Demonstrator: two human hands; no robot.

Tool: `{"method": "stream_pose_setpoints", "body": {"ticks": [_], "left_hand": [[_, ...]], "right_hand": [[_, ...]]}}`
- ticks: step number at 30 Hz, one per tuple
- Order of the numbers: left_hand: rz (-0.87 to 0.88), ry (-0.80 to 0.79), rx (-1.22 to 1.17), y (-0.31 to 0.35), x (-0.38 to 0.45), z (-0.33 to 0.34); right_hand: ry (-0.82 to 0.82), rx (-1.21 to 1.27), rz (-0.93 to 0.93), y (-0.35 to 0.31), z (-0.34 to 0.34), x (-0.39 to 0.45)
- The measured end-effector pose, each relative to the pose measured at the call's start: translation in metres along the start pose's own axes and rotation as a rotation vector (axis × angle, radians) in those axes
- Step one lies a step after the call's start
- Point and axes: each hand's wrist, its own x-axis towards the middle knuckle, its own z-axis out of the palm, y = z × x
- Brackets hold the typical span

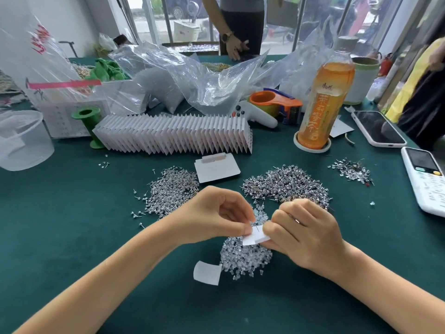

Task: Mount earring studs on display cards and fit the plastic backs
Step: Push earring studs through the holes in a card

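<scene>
You pinch a small display card [255,237] between both hands [260,227], left hand [218,214] and right hand [304,231], over the heap of plastic backs [245,257]. A long row of finished cards [173,133] at 12 o'clock suggests much is done; stud piles [172,189] remain. A blank card [207,272] lies at 7 o'clock on the worktop [72,237]; the tea bottle [323,104] at 1 o'clock stands clear.

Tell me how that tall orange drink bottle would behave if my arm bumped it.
The bottle is tall and narrow and looks nearly full, so it is probably heavy and top-heavy: a high bump might tip it. It stands in a shallow white coaster, which may stop sliding but likely not toppling. If it fell, its round body would probably roll.
</scene>
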Motion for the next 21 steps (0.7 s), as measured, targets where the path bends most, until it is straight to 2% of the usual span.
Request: {"method": "stream_pose_setpoints", "body": {"ticks": [5,8,10,11,14,21], "left_hand": [[0.028,0.021,-0.017,-0.003,0.0,0.001],[0.124,0.275,0.027,-0.011,0.001,-0.003],[0.169,0.438,0.266,-0.02,0.001,-0.007],[0.184,0.464,0.385,-0.024,0.001,-0.008],[0.215,0.438,0.59,-0.034,0.003,-0.006],[0.294,0.429,0.698,-0.04,0.009,-0.007]], "right_hand": [[0.029,0.018,0.065,0.003,0.001,0.001],[0.035,0.09,0.123,0.007,0.003,0.003],[0.024,0.112,0.121,0.005,0.004,0.003],[0.021,0.12,0.119,0.004,0.004,0.002],[0.025,0.146,0.126,0.005,0.004,0.002],[0.013,0.154,0.14,0.005,0.005,0.002]]}}
